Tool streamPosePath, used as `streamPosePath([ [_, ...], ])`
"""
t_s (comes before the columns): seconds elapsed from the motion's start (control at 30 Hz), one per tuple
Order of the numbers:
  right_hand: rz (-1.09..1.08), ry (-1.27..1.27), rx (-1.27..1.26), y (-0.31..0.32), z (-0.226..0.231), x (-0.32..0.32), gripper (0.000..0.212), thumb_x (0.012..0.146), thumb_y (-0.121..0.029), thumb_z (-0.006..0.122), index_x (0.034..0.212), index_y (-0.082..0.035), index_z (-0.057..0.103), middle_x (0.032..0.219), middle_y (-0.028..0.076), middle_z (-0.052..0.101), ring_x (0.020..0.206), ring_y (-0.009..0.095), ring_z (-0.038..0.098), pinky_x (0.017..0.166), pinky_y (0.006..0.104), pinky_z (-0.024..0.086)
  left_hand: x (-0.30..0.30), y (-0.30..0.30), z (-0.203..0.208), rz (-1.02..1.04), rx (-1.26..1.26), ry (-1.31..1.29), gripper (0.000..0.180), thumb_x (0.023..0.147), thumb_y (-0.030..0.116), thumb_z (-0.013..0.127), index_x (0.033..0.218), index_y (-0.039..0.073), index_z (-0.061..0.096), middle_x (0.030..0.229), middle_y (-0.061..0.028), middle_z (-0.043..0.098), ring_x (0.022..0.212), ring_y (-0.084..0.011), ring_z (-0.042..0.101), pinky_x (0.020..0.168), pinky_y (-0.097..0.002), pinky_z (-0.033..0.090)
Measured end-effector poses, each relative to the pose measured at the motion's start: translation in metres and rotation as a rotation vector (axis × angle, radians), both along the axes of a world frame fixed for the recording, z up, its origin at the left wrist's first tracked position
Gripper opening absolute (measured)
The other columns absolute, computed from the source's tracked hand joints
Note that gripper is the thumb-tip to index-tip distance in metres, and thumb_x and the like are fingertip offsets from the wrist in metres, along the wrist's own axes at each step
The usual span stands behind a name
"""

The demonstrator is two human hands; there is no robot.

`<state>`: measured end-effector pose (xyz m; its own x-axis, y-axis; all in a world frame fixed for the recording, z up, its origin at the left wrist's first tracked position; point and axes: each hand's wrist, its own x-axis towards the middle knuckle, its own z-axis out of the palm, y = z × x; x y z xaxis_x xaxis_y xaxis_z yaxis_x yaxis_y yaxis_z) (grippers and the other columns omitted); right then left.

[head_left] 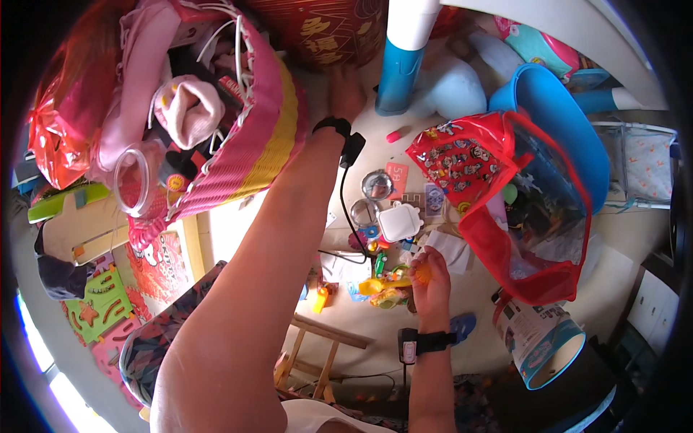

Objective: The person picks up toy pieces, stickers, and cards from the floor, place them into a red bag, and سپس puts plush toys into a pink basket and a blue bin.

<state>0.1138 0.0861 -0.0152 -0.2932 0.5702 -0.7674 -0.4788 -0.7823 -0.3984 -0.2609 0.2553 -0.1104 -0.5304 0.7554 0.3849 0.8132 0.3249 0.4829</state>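
Woven basket (253, 137) striped pink and yellow with white cord lacing; pink sock (189, 108) inside, orange-red crinkly bag (54, 144) beside it. Red mesh bag (491, 187) carries a small cartoon-figure print on its flap, next to a plain blue tub (570, 130) and a blue-and-white post (401, 65). Right hand (431, 278) grips a small orange toy (421, 273); black wristbands on both arms, green and pink foam floor mats (101, 307).

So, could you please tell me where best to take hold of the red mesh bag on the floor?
Probably by the red rim of the red mesh bag, coming from above: its mouth gapes upward, and the stiff trim looks firmer than the mesh sides.
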Motion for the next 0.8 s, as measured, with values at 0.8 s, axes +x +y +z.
streamPosePath([
  [0.8, 0.003, -0.018, 0.036, 0.009, 0.003, 0.003, 0.018, 0.094, -0.014, 0.051, 0.109, -0.005, 0.057, 0.088, 0.004, 0.059, 0.081, 0.017, 0.057, 0.069, 0.0301, 0.045, 0.006, 0.021, 0.016, -0.567, -0.245, -0.366, 0.027, 0.079, 0.004, 0.057, 0.105, 0.006, 0.062, 0.117, -0.0206, 0.057, 0.11, -0.0386, 0.051, 0.093, -0.0401, 0.042],
])
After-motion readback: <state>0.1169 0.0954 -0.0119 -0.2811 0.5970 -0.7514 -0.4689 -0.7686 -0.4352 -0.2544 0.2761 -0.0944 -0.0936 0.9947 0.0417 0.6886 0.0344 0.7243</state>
